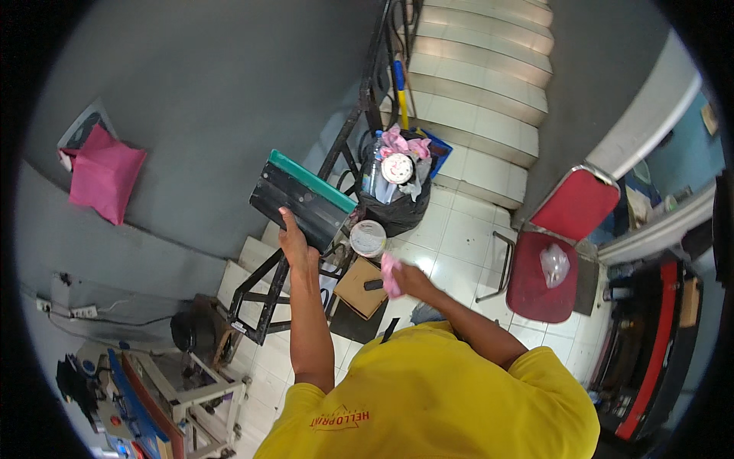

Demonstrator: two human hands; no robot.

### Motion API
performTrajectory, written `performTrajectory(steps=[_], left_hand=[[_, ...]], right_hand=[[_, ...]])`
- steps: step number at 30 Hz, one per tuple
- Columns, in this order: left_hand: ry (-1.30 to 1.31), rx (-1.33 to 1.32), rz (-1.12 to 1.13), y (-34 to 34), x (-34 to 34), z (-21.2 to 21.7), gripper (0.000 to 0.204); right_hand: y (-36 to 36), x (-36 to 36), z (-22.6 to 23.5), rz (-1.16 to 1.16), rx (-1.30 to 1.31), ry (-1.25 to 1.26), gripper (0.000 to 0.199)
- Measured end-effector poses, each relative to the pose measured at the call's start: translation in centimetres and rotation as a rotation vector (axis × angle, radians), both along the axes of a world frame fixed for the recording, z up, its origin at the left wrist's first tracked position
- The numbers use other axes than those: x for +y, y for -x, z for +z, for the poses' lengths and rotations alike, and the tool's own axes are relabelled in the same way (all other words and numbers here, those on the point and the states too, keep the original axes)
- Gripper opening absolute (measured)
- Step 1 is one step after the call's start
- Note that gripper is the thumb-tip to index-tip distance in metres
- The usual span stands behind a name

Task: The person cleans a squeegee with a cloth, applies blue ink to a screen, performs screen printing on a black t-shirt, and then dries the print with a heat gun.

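White floor tiles lay below a black bin bag [397, 210]. Left of it, the left hand [294, 245] clamped a stiff-looking squeegee [302, 200] by its lower edge; below it, the right hand [405, 279] gripped a soft pink rag [390, 274].

A squeegee [302, 200], gripped at its lower edge by the left hand [294, 245], is seen as dark, smooth and slightly glossy, with a matt green rubber strip along its far edge. A soft, crumpled pink cloth [391, 274] is bunched in the right hand [409, 279]. Between the hands, a round white plastic tub [368, 238] with a dull, smeared lid is shown. Below the hands, matt brown cardboard [361, 289] is laid on glossy white floor tiles [459, 237]. Beyond the tub, a shiny black plastic bag [394, 210] is shown. Right of the right hand, a chair [562, 237] of red padding and metal tubing is noted.
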State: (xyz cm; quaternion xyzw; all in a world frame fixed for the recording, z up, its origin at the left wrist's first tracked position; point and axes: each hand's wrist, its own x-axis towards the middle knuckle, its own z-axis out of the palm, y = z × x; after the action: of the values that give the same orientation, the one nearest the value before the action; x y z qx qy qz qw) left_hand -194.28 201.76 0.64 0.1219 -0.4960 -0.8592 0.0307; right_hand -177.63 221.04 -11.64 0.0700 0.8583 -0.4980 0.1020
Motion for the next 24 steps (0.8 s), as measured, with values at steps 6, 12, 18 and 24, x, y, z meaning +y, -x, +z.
performTrajectory(steps=[6,12,18,24], left_hand=[[-0.171,-0.104,0.001,1.4,4.8,-1.1,0.07],[-0.122,-0.206,-0.001,0.8,7.5,-4.2,0.072],[0.119,-0.225,0.122,-0.4,8.3,-2.7,0.067],[0.196,-0.088,0.172,-0.8,9.5,-1.4,0.053]], right_hand=[[9.5,7.0,5.1,-0.333,0.248,0.661,0.036],[12.0,4.7,6.1,-0.322,0.545,0.658,0.03],[17.4,8.4,7.3,-0.54,0.447,0.462,0.022],[18.2,8.7,7.0,-0.373,0.367,0.748,0.032]])
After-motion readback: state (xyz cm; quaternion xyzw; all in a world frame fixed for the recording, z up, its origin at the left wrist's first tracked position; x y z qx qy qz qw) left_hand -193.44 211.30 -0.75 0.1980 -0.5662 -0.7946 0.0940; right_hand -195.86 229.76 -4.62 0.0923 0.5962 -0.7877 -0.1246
